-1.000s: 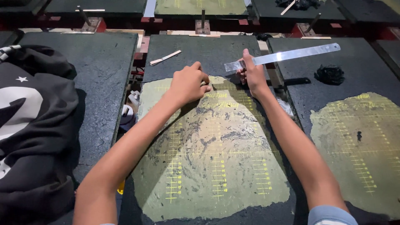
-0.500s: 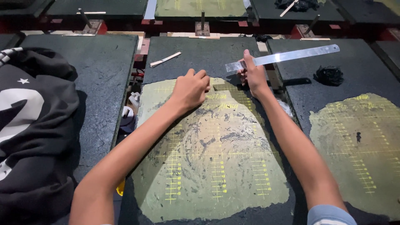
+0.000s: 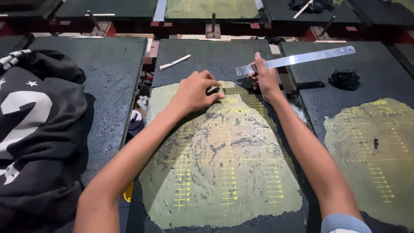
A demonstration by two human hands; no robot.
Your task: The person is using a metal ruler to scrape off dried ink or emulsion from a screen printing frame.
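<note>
My right hand (image 3: 264, 77) grips the near end of a long metal ruler (image 3: 310, 57), which sticks out to the right above the dark platen. My left hand (image 3: 196, 90) rests with fingers bent on the top edge of a yellowish-green glue patch with printed grid lines (image 3: 220, 159) on the centre platen (image 3: 207, 56). Both hands lie close together at the patch's far edge.
A black garment with white print (image 3: 34, 129) lies on the left platen. A second platen with a similar patch (image 3: 375, 146) is at the right, with a small black wad (image 3: 345, 79) on it. A flat wooden stick (image 3: 174, 62) lies beyond my left hand.
My left hand has slid a little toward the right along the patch's top edge. My right hand has lifted the ruler's near end slightly; the ruler stays angled to the right.
</note>
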